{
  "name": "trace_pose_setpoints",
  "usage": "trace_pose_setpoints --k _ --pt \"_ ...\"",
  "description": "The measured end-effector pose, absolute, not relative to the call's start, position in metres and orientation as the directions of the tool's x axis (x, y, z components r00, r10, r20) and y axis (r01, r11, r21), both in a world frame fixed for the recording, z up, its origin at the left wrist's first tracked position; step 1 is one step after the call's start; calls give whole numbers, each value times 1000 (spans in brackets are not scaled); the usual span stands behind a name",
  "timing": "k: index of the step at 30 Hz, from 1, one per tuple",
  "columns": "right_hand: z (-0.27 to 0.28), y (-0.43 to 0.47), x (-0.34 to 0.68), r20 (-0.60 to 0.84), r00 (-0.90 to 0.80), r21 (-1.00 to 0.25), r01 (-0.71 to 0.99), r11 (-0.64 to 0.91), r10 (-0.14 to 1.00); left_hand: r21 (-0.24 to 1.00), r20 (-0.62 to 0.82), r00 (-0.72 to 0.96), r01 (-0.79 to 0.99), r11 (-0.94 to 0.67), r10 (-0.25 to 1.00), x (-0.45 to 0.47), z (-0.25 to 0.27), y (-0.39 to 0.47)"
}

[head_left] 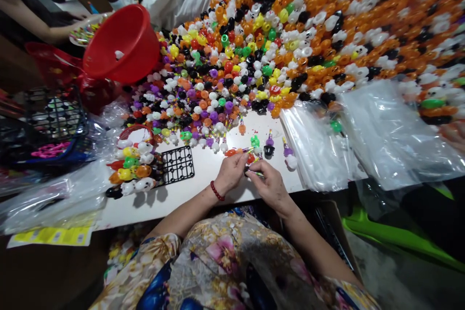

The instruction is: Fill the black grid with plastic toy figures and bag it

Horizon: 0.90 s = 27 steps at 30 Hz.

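My left hand [232, 172], a red bead bracelet at its wrist, is closed in a pinch at the table's front. My right hand [269, 185] is closed close beside it, thumb and fingers together on a small slim piece that shows dark and colourful. The fingers partly hide what each hand holds. Just beyond the fingertips lie a green figure [255, 141] and an orange-red figure [230, 152]. Right of them sit a black-and-purple figure on a patterned stick [269, 149] and a white one [290, 162].
A black grid rack [183, 163] holds rows of figures at the left. Behind it stands a red basin [119, 46]. Heaped plastic figures [261, 43] cover the back of the white table [207, 167]. Clear bags [312, 155] lie at right. A co-worker's arm [39, 26] shows upper left.
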State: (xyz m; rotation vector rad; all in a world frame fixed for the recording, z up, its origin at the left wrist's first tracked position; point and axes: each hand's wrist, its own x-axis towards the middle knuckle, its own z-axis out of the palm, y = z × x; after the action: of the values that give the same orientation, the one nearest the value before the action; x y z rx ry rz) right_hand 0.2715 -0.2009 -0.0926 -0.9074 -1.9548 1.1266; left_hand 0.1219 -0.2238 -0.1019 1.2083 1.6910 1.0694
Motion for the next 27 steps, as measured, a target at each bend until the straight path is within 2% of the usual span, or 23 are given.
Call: trace_pose_setpoints --k 4,7,11,15,18,20,24,27 --pt "-100 -196 265 210 -553 -897 219 383 807 929 -160 -249 289 231 955 119 -108 -224" --pt "-103 -187 264 121 -599 -951 160 266 792 949 -155 -261 229 217 953 113 -108 -221" --pt "-106 -178 267 10 -574 -993 88 73 819 960 -172 -310 160 230 935 108 -106 -218" --pt "-110 -176 270 -11 -566 -997 70 35 824 960 -146 -333 180 215 931 107 -109 -217" --pt "-114 -176 273 33 -563 -987 110 115 826 958 -104 -377 211 195 920 107 -111 -219" --pt "-115 -175 276 119 -562 -955 161 249 819 952 -95 -392 234 199 915 106 -111 -219" --pt "-113 -160 279 347 -516 -764 329 555 783 935 -44 -475 291 204 879 97 -113 -212" --pt "-110 -132 271 421 -532 -617 425 662 734 900 55 -551 389 198 832 87 -117 -201"
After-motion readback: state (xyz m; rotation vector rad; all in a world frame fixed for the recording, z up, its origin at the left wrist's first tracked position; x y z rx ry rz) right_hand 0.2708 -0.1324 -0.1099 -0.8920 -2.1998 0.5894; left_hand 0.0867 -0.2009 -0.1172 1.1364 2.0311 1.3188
